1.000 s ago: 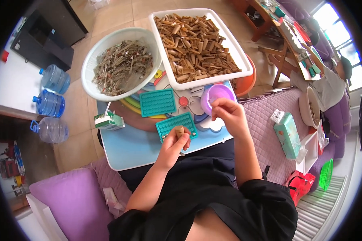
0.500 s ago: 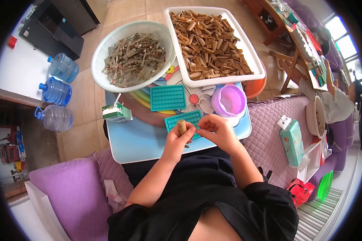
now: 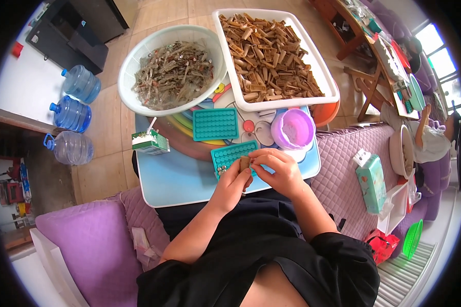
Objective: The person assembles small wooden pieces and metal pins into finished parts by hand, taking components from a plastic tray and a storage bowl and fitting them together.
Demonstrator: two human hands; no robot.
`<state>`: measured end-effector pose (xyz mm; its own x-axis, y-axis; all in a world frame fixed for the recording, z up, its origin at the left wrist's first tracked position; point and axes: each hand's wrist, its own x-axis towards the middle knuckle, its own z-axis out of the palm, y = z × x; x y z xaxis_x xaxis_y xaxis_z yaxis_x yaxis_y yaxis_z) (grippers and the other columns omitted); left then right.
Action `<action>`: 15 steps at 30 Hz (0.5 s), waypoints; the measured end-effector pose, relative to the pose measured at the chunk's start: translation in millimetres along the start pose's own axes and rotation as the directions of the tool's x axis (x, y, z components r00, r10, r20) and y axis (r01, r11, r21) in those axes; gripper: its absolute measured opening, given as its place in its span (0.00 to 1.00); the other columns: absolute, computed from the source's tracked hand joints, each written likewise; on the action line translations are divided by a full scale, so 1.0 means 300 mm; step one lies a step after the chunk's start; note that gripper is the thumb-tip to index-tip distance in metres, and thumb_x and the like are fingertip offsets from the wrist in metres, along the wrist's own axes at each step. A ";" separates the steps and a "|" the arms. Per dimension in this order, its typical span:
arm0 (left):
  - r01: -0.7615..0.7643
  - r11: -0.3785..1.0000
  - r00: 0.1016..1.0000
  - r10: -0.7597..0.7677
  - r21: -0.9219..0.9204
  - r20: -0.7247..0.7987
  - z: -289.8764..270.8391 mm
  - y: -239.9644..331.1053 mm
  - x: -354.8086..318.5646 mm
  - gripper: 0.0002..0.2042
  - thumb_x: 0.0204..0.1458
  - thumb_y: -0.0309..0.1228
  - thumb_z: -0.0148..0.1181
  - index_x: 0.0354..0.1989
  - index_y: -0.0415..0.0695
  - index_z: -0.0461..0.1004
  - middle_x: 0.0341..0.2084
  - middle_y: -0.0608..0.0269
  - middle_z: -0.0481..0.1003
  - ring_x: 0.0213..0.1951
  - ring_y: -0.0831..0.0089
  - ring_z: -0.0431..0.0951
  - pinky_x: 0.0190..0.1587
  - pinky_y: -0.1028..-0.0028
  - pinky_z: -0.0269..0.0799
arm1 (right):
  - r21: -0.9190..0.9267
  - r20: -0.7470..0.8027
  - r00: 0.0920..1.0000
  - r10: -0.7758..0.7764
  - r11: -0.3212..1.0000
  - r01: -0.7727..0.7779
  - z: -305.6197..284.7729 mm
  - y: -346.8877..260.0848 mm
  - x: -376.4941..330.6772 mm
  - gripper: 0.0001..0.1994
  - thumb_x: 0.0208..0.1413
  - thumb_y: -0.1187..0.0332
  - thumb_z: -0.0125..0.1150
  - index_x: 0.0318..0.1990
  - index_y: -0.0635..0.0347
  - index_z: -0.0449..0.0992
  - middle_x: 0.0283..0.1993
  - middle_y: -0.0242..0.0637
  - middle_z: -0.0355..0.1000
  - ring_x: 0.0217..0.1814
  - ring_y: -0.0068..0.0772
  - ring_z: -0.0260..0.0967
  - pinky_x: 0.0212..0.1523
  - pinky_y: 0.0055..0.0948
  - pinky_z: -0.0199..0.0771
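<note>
My left hand (image 3: pixel 234 179) pinches a small brown tube-shaped piece (image 3: pixel 245 163) upright over the near teal perforated tray (image 3: pixel 230 154). My right hand (image 3: pixel 277 171) meets it from the right, fingertips closed on the same piece. A second teal tray (image 3: pixel 215 124) lies farther back on the small blue table (image 3: pixel 174 179). A purple bowl (image 3: pixel 292 129) stands just beyond my right hand. Behind are a white rectangular tub of brown tubes (image 3: pixel 274 53) and a round white basin of greyish metal parts (image 3: pixel 171 69).
A small green and white carton with a straw (image 3: pixel 150 142) stands at the table's left. Three water bottles (image 3: pixel 71 115) lie on the tiled floor to the left. A teal box (image 3: pixel 371 181) rests on the purple quilted seat at right; a purple cushion (image 3: pixel 82 240) is lower left.
My right hand came back from the purple bowl to join my left hand at the brown piece. The view shifted slightly downward.
</note>
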<state>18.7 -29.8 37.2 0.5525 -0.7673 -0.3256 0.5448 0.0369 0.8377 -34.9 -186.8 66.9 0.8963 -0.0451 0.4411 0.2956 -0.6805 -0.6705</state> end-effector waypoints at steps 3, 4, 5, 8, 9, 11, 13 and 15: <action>-0.011 0.997 1.000 0.013 0.070 -0.027 0.007 0.018 -0.006 0.11 0.58 0.30 0.44 0.47 0.40 0.64 0.22 0.72 0.63 0.24 0.85 0.60 0.26 0.81 0.57 | -0.048 0.005 0.999 -0.037 0.998 0.037 -0.006 -0.006 0.002 0.08 0.40 0.79 0.63 0.30 0.62 0.71 0.37 0.41 0.73 0.35 0.41 0.73 0.36 0.32 0.75; -0.032 0.992 0.998 0.038 0.124 -0.049 0.008 0.022 -0.009 0.11 0.58 0.30 0.45 0.47 0.39 0.64 0.21 0.70 0.65 0.23 0.84 0.62 0.26 0.79 0.59 | -0.046 0.005 0.999 -0.037 0.998 0.038 -0.009 -0.015 0.007 0.08 0.40 0.79 0.63 0.30 0.62 0.71 0.37 0.41 0.73 0.35 0.41 0.73 0.36 0.32 0.75; -0.031 0.992 0.998 0.037 0.124 -0.050 0.012 0.024 -0.012 0.11 0.58 0.30 0.45 0.47 0.39 0.64 0.21 0.70 0.65 0.23 0.84 0.62 0.26 0.79 0.59 | -0.112 0.023 0.997 -0.080 0.990 0.082 -0.015 -0.030 0.014 0.08 0.40 0.79 0.63 0.30 0.62 0.72 0.37 0.41 0.73 0.35 0.41 0.73 0.36 0.32 0.75; -0.167 0.873 0.970 0.230 0.459 -0.083 0.024 0.031 -0.018 0.12 0.57 0.30 0.48 0.46 0.37 0.64 0.19 0.63 0.67 0.22 0.80 0.64 0.26 0.76 0.62 | -0.192 0.059 0.993 -0.107 0.975 0.116 -0.011 -0.038 0.013 0.08 0.41 0.78 0.63 0.31 0.63 0.72 0.36 0.41 0.73 0.35 0.41 0.73 0.36 0.32 0.75; -0.169 0.827 0.963 0.253 0.535 -0.087 0.025 0.035 -0.020 0.13 0.57 0.31 0.48 0.46 0.36 0.64 0.18 0.61 0.67 0.21 0.79 0.65 0.25 0.75 0.62 | -0.206 0.075 0.993 -0.095 0.973 0.108 -0.008 -0.036 0.010 0.09 0.41 0.77 0.63 0.32 0.63 0.72 0.35 0.40 0.74 0.36 0.41 0.73 0.37 0.32 0.75; -0.169 0.776 0.956 0.278 0.607 -0.089 0.019 0.034 -0.017 0.13 0.56 0.31 0.49 0.46 0.35 0.64 0.18 0.59 0.67 0.21 0.77 0.65 0.25 0.74 0.63 | -0.141 0.053 0.998 -0.046 0.989 0.053 0.000 -0.014 -0.007 0.09 0.41 0.78 0.63 0.32 0.63 0.73 0.34 0.40 0.74 0.35 0.41 0.73 0.36 0.31 0.75; -0.135 0.870 0.979 0.190 0.474 -0.070 0.006 0.023 -0.007 0.13 0.57 0.31 0.49 0.46 0.35 0.65 0.19 0.62 0.67 0.23 0.80 0.64 0.26 0.77 0.61 | -0.073 0.036 0.999 0.003 0.997 -0.001 0.000 -0.013 -0.012 0.09 0.41 0.78 0.63 0.32 0.63 0.73 0.34 0.40 0.74 0.34 0.40 0.73 0.36 0.30 0.75; -0.127 0.903 0.982 0.174 0.411 -0.079 0.017 0.023 -0.012 0.13 0.57 0.30 0.49 0.47 0.35 0.65 0.20 0.64 0.67 0.24 0.82 0.64 0.27 0.78 0.61 | 0.043 -0.026 0.990 0.139 0.990 -0.138 -0.004 -0.028 -0.012 0.08 0.40 0.79 0.63 0.31 0.63 0.73 0.32 0.40 0.74 0.33 0.39 0.74 0.35 0.29 0.75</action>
<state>17.3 -30.2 46.3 0.6871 -0.6959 -0.2089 0.1629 -0.1326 0.9777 -40.9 -181.9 71.8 0.9199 -0.1578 0.3589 0.1836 -0.6355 -0.7499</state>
